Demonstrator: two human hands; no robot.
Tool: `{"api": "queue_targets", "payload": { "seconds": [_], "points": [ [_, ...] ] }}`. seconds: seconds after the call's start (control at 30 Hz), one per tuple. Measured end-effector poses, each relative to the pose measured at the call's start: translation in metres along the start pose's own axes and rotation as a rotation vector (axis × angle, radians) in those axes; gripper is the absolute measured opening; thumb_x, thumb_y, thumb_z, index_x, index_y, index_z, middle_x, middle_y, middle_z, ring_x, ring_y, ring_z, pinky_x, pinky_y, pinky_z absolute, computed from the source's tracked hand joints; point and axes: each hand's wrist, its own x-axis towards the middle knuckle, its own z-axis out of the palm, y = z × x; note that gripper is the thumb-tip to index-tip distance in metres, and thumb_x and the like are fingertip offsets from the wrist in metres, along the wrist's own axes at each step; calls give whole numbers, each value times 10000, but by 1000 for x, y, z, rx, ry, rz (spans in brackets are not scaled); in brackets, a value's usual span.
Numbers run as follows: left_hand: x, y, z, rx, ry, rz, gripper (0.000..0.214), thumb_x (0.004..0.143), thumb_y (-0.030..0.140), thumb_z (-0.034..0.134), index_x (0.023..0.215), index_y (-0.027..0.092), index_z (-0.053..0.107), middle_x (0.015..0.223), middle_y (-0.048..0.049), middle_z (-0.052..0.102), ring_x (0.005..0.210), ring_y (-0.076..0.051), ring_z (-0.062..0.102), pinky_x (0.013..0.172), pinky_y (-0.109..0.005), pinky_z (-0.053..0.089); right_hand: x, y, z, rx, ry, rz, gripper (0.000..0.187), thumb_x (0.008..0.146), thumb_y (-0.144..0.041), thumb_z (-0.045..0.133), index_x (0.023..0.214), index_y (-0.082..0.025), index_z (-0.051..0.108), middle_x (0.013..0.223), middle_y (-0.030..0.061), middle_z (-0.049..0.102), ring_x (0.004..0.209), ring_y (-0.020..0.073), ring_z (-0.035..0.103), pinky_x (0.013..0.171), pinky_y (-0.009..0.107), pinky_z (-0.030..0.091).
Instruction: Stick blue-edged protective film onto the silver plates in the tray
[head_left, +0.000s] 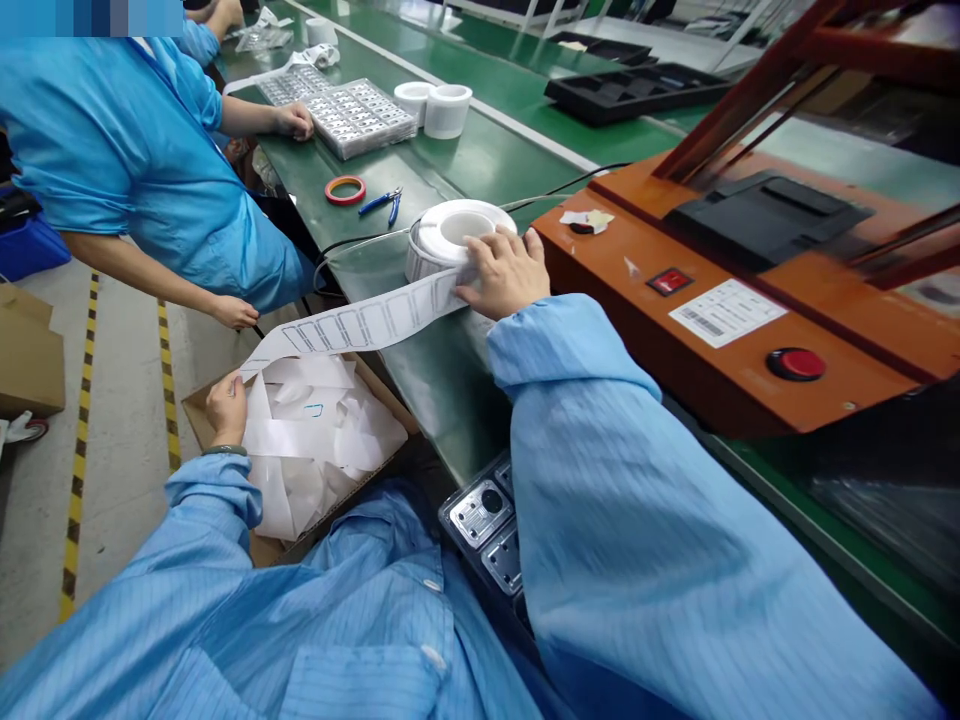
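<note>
A white roll of label strip (pixel 450 240) lies on its side on the green workbench (pixel 450 400). My right hand (pixel 504 272) presses on the strip where it leaves the roll. The printed strip (pixel 360 325) with its rows of rectangular outlines runs down to the left, over the bench edge. My left hand (pixel 226 410) appears to hold its far end above a cardboard box (pixel 375 400) heaped with crumpled white backing paper (pixel 315 440). My pale blue sleeves cover the lower part of the view.
Blue-handled pliers (pixel 382 203) and a red-rimmed tape roll (pixel 345 190) lie beyond the roll. An orange machine (pixel 675 330) with a red button (pixel 795 364) stands at right. A co-worker in a blue smock (pixel 135 170) rests a hand (pixel 292 122) by a tray of metal parts (pixel 360 118).
</note>
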Motion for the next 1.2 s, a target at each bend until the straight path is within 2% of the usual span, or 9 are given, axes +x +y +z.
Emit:
{"api": "queue_targets", "payload": {
  "seconds": [0.1,0.2,0.37,0.5,0.6,0.7,0.87,1.07,1.2],
  "points": [
    [-12,7,10,-62,-94,61,506,846,380,475,1259,94,539,1239,-165,571,1171,-252,521,1028,-370,388,-18,2,-10,0,-24,-35,686,793,-425,562,1406,-171,388,1443,110,379,1405,303,225,1138,562,124],
    [-26,29,12,-127,-113,158,636,802,410,547,1321,55,452,1328,-196,475,1273,-267,430,1090,-367,342,-37,6,-19,-10,-25,-78,611,822,-409,542,1375,-177,431,1458,102,362,1416,292,209,1149,542,114],
    [-33,107,2,-277,-160,435,551,870,450,450,1298,102,457,1340,-148,465,1302,-188,399,1141,-334,286,-65,8,-30,11,-101,-90,517,828,-390,563,1294,-171,521,1457,118,363,1407,310,237,1134,558,171],
    [-17,177,1,-347,-354,646,589,876,471,421,1351,124,411,1397,-136,425,1302,-177,414,1101,-339,349,-90,3,-43,8,-196,-93,472,818,-357,598,1250,-167,565,1464,121,353,1402,315,252,1132,556,206],
    [1,214,3,-333,-493,727,704,828,485,480,1387,72,371,1419,-172,398,1322,-215,388,1105,-369,338,-114,4,-53,14,-231,-67,449,828,-361,597,1234,-170,580,1465,116,353,1403,306,256,1133,538,233],
    [19,235,0,-307,-603,786,708,744,474,580,1326,88,466,1358,-153,477,1262,-235,444,1100,-379,333,-140,12,-59,49,-223,-42,416,833,-367,591,1206,-182,598,1451,112,376,1392,305,284,1116,530,277],
    [35,246,-13,-245,-755,809,575,669,473,644,1107,103,600,1054,-81,649,929,-180,601,857,-286,482,-180,36,-60,117,-169,29,374,849,-381,560,1155,-177,625,1423,128,405,1367,314,331,1087,519,335],
    [36,249,-36,-158,-608,769,355,691,375,635,922,106,610,928,-64,632,831,-172,576,760,-275,448,-214,39,-64,302,-138,144,367,888,-378,481,1142,-153,623,1393,136,428,1269,248,473,1079,407,407],
    [24,257,-57,77,-312,888,250,783,307,535,961,141,597,1001,-93,610,943,-226,565,816,-329,420,-228,30,-61,357,-108,146,365,895,-392,463,1122,-160,630,1374,136,449,1257,259,484,1053,438,433]
  ]
}}
